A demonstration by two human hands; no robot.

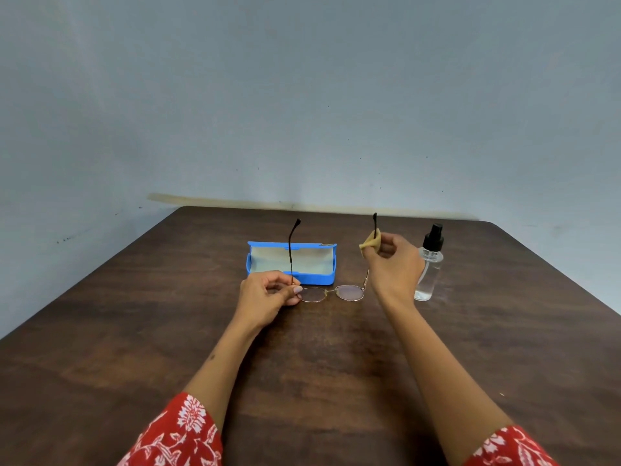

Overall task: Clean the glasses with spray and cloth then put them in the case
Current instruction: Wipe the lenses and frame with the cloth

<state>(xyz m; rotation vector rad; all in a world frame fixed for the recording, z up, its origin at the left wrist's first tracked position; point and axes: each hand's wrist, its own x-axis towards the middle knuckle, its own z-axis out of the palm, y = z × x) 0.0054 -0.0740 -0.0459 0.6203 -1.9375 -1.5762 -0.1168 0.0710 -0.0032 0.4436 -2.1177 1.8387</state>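
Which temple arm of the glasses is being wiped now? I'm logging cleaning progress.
The black-tipped temple arm on the right: the right hand pinches the small beige cloth around it. The other stands bare.

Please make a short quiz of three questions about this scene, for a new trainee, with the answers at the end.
1. True or false: the blue case is closed.
2. What does the right hand pinch around the temple arm of the glasses?
A. a tissue box
B. a small tan cloth
C. the spray bottle
3. Fill in: the spray bottle stands upright on the table, to the ____ of the right hand.

Key
1. False: it lies open behind the glasses.
2. B: the cloth is folded around the temple arm, while the left hand holds the frame near the other hinge.
3. right
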